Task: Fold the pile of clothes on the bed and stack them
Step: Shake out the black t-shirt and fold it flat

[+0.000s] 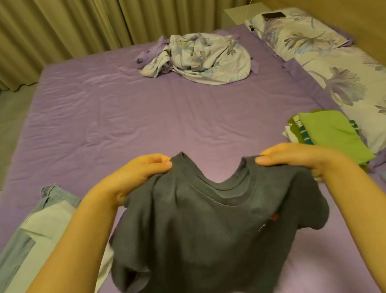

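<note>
I've got the dark grey t-shirt pinched at both shoulders, either side of the collar: left hand on the left shoulder, right hand on the right, fingers and thumbs closed on the cloth. The shirt hangs over the near part of the purple bed, sleeves drooping, hem blurred at the bottom. Folded stack, green on top, sits at right by the floral pillow. Unfolded pieces, a light shirt and jeans, lie near left. To do this well: keep the shoulders level and taut, lay it flat on the bare sheet, smooth it, then fold the sleeves in.
</note>
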`<state>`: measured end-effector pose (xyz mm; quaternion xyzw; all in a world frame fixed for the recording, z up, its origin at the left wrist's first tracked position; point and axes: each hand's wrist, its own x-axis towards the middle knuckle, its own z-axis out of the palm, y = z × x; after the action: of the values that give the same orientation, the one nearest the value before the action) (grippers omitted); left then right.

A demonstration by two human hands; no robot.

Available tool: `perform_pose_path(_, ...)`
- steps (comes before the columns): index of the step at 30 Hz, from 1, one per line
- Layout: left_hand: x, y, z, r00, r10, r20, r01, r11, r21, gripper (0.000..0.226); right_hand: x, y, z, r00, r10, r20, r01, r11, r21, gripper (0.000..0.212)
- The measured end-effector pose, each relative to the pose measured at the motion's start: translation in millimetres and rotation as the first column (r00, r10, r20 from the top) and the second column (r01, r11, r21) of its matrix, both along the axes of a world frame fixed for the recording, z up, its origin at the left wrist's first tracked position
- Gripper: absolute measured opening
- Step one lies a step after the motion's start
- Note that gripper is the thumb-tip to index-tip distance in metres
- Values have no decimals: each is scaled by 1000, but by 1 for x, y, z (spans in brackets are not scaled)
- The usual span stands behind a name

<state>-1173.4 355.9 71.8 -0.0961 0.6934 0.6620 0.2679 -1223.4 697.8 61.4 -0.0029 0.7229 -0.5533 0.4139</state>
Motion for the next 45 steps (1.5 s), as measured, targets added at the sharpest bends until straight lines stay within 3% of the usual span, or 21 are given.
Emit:
perform_pose_path(2, -17, 1, -45, 1000, -14, -19, 6, 932, -363, 9, -21, -9, -40, 994, 91, -54, -70, 949, 306, 23)
perform_pose_path(4, -26, 1, -100, 995, -99, -11, 69, 762, -643, 11, -35, -17, -90, 981, 165, -102, -96, 871, 481, 24)
perform_pose_path(7, -24, 0, -177, 989, -140, 49, 122, 579, -806, 13, -42, -30, -168, 967, 224, -123, -114, 809, 576, 14)
perform_pose_path(10, -21, 1, -231, 991, -107, 74, 114, 432, -895, 21, -44, -41, -231, 963, 179, -202, -13, 778, 628, 17)
perform_pose_path(12, -25, -1, -254, 999, -47, 13, 29, 366, -930, 25, -47, -44, -262, 957, 141, -256, 46, 792, 608, 21)
perform_pose_path(14, -33, -3, -273, 998, -3, -55, -51, 333, -942, 27, -49, -43, -285, 954, 179, -240, -7, 814, 580, 24)
perform_pose_path(16, -45, -6, -289, 999, 42, -31, -44, 362, -931, 26, -54, -41, -305, 941, 257, -220, -78, 797, 599, 10)
perform_pose_path(17, -51, -7, -295, 998, 65, -2, -27, 383, -923, 26, -56, -39, -313, 934, 264, -241, -67, 791, 608, 15)
perform_pose_path(18, -57, -9, -301, 997, 78, 15, -17, 392, -920, 24, -59, -36, -322, 928, 227, -296, -5, 801, 598, 24)
perform_pose_path(20, -72, -10, -310, 997, 73, 24, -6, 384, -923, 23, -69, -31, -332, 914, 68, -401, 168, 834, 526, 20)
perform_pose_path(22, -92, -13, -316, 990, 139, 27, -42, 474, -880, 19, -87, -28, -335, 873, -17, -487, 282, 833, 477, 15)
perform_pose_path(25, -130, -16, -315, 889, 451, 77, -302, 706, -640, 15, -123, -21, -338, 824, -26, -566, 356, 800, 482, 19)
perform_pose_path(27, -152, -18, -320, 890, 456, 12, -363, 723, -588, 16, -151, -19, -341, 790, -67, -610, 426, 776, 466, 19)
perform_pose_path(30, -166, -12, -335, 993, 51, -109, -118, 605, -788, 38, -184, -19, -352, 832, -173, -527, 426, 808, 406, 17)
perform_pose_path(32, -161, 6, -350, 980, -178, -89, 17, 518, -855, 54, -189, -14, -360, 880, -290, -377, 427, 830, 359, 27)
perform_pose_path(35, -140, 41, -376, 913, -404, 60, 191, 292, -937, 62, -173, 5, -370, 880, -392, -268, 466, 825, 320, 37)
perform_pose_path(37, -127, 56, -389, 892, -422, 161, 266, 202, -943, 64, -161, 16, -372, 916, -346, -203, 398, 847, 353, 39)
perform_pose_path(40, -116, 59, -403, 896, -402, 190, 272, 158, -949, 63, -141, 27, -372, 958, -230, -172, 280, 883, 378, 24)
perform_pose_path(43, -116, 54, -403, 896, -399, 194, 270, 143, -952, 65, -122, 21, -369, 865, -378, -331, 475, 829, 294, 11)
perform_pose_path(45, -114, 52, -399, 899, -388, 205, 273, 129, -953, 66, -113, 13, -368, 817, -394, -421, 547, 762, 347, 9)
